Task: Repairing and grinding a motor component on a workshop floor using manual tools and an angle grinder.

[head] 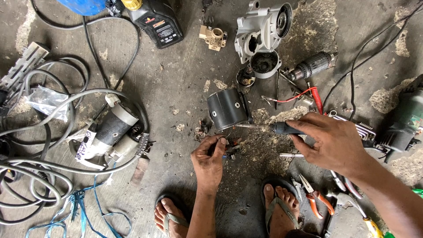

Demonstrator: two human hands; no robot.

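A person is squatting over a stained concrete floor (176,83), looking down at both hands amid scattered motor parts. The right hand (330,141) is closing around the black handle of a soldering iron (269,128), its metal tip pointing left toward a black cylindrical motor housing (227,108) lying on its side. The left hand (209,156) is pinching its fingertips around a small part (229,150) just below that housing; the part is mostly hidden by the fingers and too small to identify, though bits of red and blue are showing.

Above the housing, a grey cast-metal gear case (260,35) is lying beside a wound armature (310,66), whose far end is blending into the clutter. A coiled red wire (315,97) is disappearing behind the right hand. At the right edge, a green power tool (407,123) is cut off by the frame. Orange-handled pliers (315,196) are lying near the sandalled right foot (277,207), with other tools partly hidden under the forearm.

To the left, a second motor (112,132) is sitting among loops of grey cable (39,176), its lower half obscured by them. A black oil bottle (158,22) is cut off at the top edge, next to a blue object that is only partly showing.
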